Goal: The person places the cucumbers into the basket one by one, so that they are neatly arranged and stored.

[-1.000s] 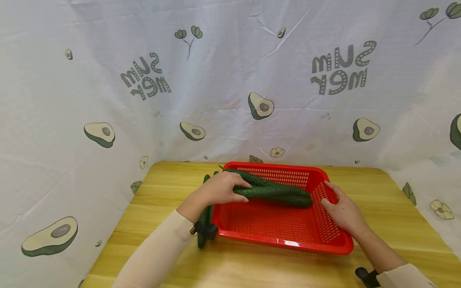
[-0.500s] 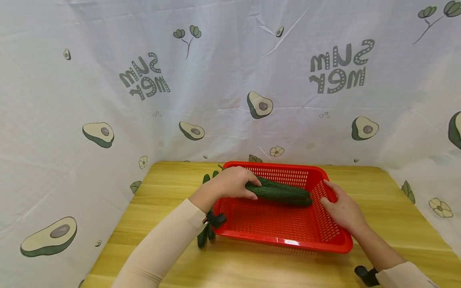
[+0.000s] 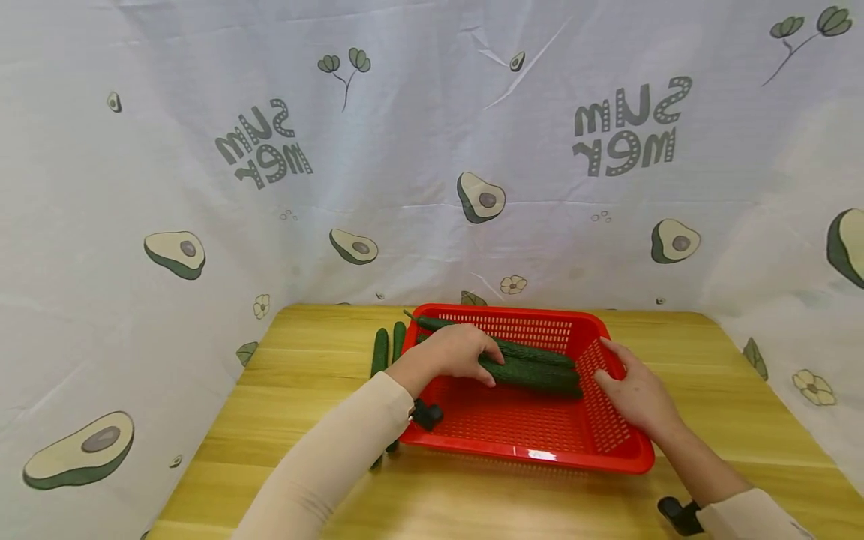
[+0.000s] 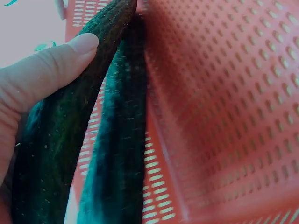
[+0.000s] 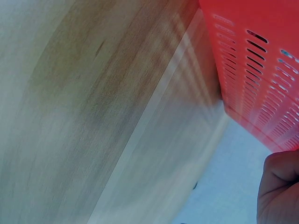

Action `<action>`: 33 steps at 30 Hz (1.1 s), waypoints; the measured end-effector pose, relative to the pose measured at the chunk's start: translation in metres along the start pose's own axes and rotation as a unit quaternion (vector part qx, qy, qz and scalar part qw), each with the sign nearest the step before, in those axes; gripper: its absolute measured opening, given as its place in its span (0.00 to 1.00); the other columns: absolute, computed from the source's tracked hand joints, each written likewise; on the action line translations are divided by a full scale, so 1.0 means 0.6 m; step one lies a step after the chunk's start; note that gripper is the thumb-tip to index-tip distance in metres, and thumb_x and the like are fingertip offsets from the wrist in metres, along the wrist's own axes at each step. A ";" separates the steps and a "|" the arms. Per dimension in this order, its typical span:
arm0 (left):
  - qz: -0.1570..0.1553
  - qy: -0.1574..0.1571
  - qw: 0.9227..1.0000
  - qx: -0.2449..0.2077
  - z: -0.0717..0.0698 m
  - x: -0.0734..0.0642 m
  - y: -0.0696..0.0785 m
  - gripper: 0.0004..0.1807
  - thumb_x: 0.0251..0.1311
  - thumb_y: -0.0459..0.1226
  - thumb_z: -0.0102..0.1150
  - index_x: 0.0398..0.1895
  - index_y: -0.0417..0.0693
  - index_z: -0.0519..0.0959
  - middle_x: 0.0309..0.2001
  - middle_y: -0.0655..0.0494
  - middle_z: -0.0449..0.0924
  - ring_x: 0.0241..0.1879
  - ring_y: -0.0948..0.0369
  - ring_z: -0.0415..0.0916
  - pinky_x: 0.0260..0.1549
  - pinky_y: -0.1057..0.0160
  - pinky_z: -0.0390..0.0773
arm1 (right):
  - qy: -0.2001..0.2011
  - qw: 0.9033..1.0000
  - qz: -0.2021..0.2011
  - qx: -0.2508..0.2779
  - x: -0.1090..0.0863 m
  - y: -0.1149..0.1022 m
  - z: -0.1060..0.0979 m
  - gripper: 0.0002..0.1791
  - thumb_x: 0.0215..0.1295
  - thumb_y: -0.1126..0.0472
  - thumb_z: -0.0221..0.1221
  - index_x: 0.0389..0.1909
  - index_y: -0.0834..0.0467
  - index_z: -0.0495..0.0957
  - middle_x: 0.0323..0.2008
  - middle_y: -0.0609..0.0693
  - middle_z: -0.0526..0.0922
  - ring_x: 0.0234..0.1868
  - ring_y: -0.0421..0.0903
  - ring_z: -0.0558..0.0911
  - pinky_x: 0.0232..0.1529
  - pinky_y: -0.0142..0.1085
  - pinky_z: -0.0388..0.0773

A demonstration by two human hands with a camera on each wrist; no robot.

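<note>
A red plastic basket (image 3: 472,448) with slotted walls stands on the wooden table. Several long dark-green cucumbers lie lengthwise in its back half. My left hand (image 3: 462,351) reaches over the basket's left side and grips the front cucumber (image 3: 529,375) near its middle. In the left wrist view the thumb (image 4: 56,70) lies along the held cucumber (image 4: 60,135), with another cucumber (image 4: 119,126) close beside it. My right hand (image 3: 637,394) holds the basket's right rim, thumb on the inner side and fingers outside. The right wrist view shows part of that hand (image 5: 280,186) by the slotted wall.
Two more cucumbers (image 3: 380,352) lie on the table (image 3: 297,375) left of the basket, partly hidden by my left arm. A white cloth (image 3: 398,135) with avocado prints hangs behind and along the sides of the table.
My left hand has slid rightward and a little toward me over the cucumbers, and the front cucumber has come slightly apart from those behind. My right hand stays at the rim.
</note>
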State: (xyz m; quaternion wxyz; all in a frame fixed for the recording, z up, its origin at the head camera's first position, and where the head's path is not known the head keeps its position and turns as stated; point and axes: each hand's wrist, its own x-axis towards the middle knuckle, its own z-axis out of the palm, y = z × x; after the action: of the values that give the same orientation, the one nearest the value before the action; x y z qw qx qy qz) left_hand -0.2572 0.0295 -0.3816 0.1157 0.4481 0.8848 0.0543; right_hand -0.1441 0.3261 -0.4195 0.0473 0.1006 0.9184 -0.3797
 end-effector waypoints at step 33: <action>0.014 0.029 0.999 0.032 0.054 0.002 -0.019 0.16 0.62 0.48 0.75 0.52 0.59 0.87 0.45 0.65 0.84 0.49 0.65 0.78 0.52 0.69 0.77 | 0.005 1.000 -0.004 -0.004 -0.002 -0.001 -0.001 0.39 0.82 0.53 0.47 0.85 0.57 0.44 0.57 0.75 0.76 0.29 0.46 0.83 0.29 0.41 0.85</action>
State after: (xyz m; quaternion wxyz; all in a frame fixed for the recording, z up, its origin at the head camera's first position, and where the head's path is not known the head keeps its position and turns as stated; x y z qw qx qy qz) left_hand -0.2585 0.0236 -0.4156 0.0745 0.4620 0.8828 0.0409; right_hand -0.1430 0.3257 -0.4186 0.0419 0.0985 0.9205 -0.3758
